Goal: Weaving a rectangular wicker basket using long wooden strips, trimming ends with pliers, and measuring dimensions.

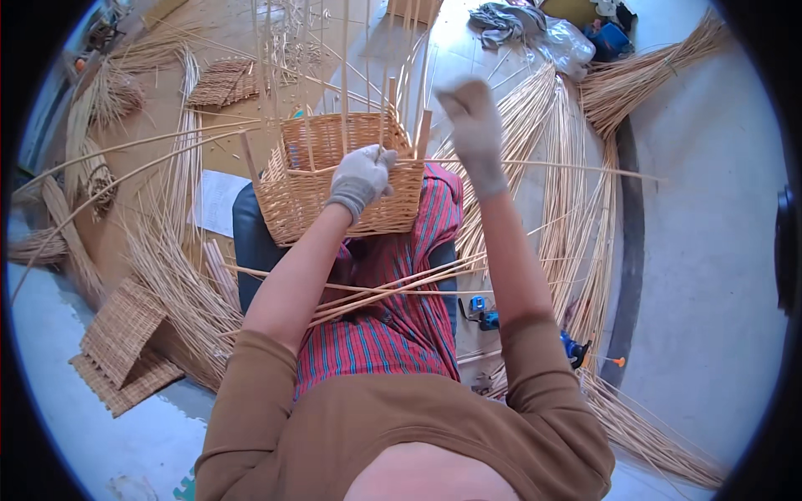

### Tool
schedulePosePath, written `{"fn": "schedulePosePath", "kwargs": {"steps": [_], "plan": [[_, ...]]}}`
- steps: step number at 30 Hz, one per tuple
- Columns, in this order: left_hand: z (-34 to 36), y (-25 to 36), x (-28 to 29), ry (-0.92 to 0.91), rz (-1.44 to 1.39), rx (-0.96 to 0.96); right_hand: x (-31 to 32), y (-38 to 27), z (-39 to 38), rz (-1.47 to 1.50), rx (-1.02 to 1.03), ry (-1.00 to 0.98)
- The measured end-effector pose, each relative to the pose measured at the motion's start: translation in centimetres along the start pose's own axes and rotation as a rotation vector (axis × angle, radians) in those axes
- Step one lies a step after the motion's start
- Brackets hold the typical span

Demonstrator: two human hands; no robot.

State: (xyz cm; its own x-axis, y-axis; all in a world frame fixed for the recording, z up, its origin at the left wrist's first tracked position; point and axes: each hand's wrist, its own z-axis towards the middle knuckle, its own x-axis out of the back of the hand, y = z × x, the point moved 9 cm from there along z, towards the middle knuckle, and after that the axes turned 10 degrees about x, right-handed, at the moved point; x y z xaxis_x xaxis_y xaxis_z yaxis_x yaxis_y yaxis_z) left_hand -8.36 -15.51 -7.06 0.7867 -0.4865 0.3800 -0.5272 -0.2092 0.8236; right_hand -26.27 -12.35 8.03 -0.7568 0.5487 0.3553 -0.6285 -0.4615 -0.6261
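A wicker basket [334, 204] of pale woven cane rests on my lap, tilted toward me. Tall upright cane stakes rise from its rim, and flat wooden posts stand at its corners. My left hand [361, 177], in a light knitted glove, closes on the near rim, thumb and fingers pinched at the weaving. From that rim a long cane strand [576, 165] runs out to the right. My right hand [476, 138], gloved too, is raised right of the basket, apart from its rim; its fingers are smeared by motion, so any grip is unclear.
Loose canes [388, 290] cross my lap over a striped red cloth [376, 346]. Cane bundles [551, 192] spread on the floor at both sides. Woven panels [125, 334] lie at the left, a paper sheet [219, 200] nearer the basket. Blue tools [489, 320] sit by my right elbow.
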Motion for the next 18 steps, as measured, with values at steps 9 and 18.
{"fn": "schedulePosePath", "kwargs": {"steps": [9, 18], "plan": [[-1.5, 0.5, 0.2, 0.038, -0.167, -0.019, 2.0, 5.9, 1.5, 0.461, -0.28, 0.233], [-4.2, 5.8, -3.3, 0.39, 0.627, -0.659, 6.2, 11.5, -7.3, 0.298, -0.366, 0.488]]}}
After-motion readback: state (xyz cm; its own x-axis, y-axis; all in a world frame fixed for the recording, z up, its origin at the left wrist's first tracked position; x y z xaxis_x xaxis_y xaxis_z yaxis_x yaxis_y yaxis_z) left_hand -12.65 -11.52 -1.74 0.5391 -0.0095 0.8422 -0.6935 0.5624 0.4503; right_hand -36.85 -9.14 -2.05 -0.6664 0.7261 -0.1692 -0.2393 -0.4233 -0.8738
